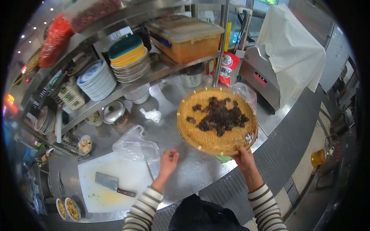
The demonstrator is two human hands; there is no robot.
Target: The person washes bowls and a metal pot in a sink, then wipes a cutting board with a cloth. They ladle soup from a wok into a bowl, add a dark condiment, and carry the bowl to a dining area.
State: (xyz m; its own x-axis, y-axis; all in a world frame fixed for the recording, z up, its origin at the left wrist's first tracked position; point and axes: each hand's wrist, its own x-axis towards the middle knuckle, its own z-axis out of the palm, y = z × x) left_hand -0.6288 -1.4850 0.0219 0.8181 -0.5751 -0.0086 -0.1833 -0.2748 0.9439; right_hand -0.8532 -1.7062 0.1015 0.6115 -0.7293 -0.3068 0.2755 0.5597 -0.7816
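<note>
My right hand (244, 158) grips the near right rim of a round woven bamboo tray (189, 101), thumb on top. Dark pieces that look like wood ear mushrooms (221, 115) lie in a heap on the tray. To the tray's left, my left hand (169, 161) hangs over the steel counter (185, 170), its fingers curled with nothing seen in them. Left of that hand, a cleaver (107, 180) with a dark handle rests on a white cutting board (133, 170). A clear plastic bag (136, 145) overlaps the board's far edge.
A shelf rack across the back holds stacked plates (96, 80) and a lidded plastic tub (188, 37). Below stand a lidded metal pot (114, 112) and a crumpled white bag (151, 115). At right is a cloth-draped steel machine (260, 75). Two bowls of food (72, 209) sit near left.
</note>
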